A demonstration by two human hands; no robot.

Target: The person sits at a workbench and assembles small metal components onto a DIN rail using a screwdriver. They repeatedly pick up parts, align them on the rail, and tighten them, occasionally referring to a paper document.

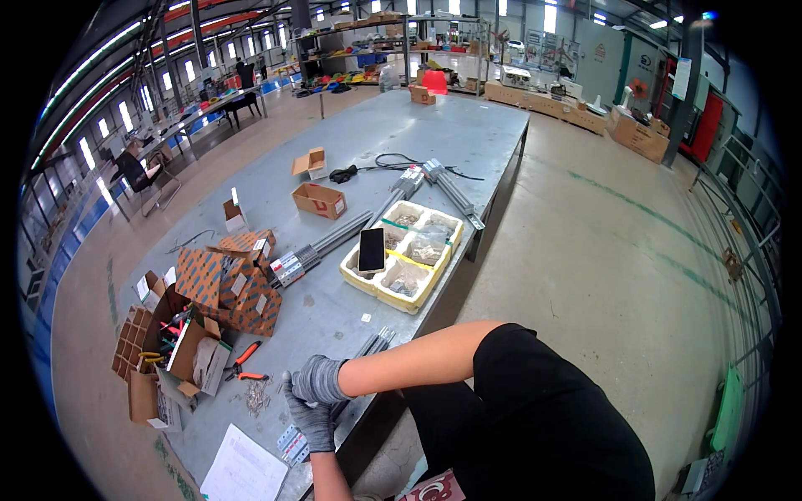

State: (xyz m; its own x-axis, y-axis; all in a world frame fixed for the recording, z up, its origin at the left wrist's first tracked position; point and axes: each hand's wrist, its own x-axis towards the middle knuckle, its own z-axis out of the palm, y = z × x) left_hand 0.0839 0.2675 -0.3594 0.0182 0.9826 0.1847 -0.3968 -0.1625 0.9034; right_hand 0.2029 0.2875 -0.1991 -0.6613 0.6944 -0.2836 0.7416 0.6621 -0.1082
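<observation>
Both my hands wear grey knit gloves and meet over the near edge of the metal table. My right hand (321, 380) is closed, its fingertips hidden against the other hand. Just below it, my left hand (312, 423) is closed too, thumb side up; whatever they grip is too small or covered to make out. Under the hands runs a metal rail (378, 340), with a row of grey-and-white circuit breakers (293, 445) beside my left hand. A heap of small metal parts (258, 398) lies left of the hands, near orange-handled pliers (248, 354).
A white foam tray (408, 302) of small parts carries a phone (372, 250). Behind lie rails with breakers (294, 266). Patterned cardboard boxes (219, 280) and an open box of tools (197, 354) crowd the left side. A paper sheet (244, 468) lies at the near corner.
</observation>
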